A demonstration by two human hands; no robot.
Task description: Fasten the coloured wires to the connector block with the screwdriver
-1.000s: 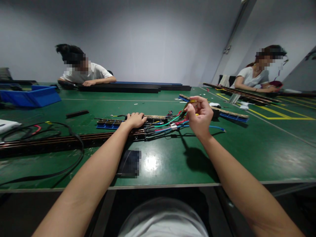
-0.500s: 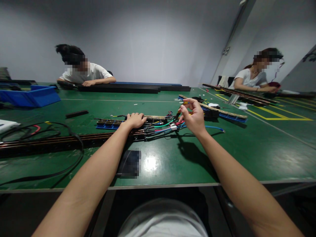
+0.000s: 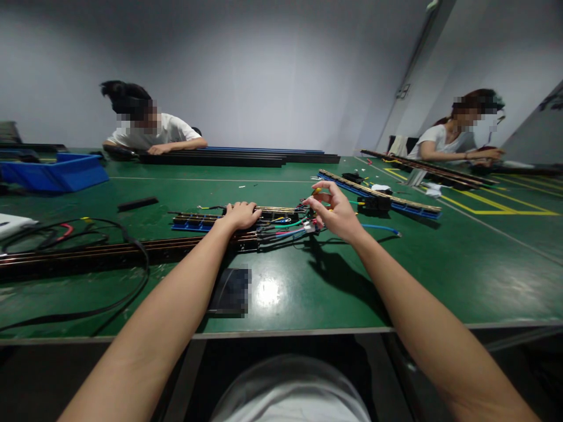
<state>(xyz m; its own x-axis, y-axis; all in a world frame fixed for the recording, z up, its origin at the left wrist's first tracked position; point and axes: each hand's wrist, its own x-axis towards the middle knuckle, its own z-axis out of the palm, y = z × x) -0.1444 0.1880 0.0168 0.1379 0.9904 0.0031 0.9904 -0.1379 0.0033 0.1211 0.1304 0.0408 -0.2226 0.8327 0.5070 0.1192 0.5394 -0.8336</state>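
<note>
My left hand (image 3: 241, 215) lies flat across the near end of a black rail assembly with gold-coloured strips (image 3: 277, 210); its fingers are stretched out. Past its fingertips, a bundle of red, blue, green and black wires (image 3: 285, 232) runs right to a white connector (image 3: 309, 226). Above the far end of this bundle is my right hand (image 3: 336, 214), thumb and fingers bent together around a small item with yellow showing. What that item is cannot be made out. A longer rail with copper-coloured strips (image 3: 176, 245) lies beneath my left forearm.
Another blue-backed rail (image 3: 413, 209) lies at the right, by a black block (image 3: 373, 204). A blue bin (image 3: 65, 173) stands far left; a black cable (image 3: 143, 275) loops nearby. A dark flat item (image 3: 231, 292) lies near the front edge. Two people work across the table.
My right hand has shifted slightly left and down, its fingers drawing closer to the wires. My left hand has stayed in place. The person at the right has moved their hands.
</note>
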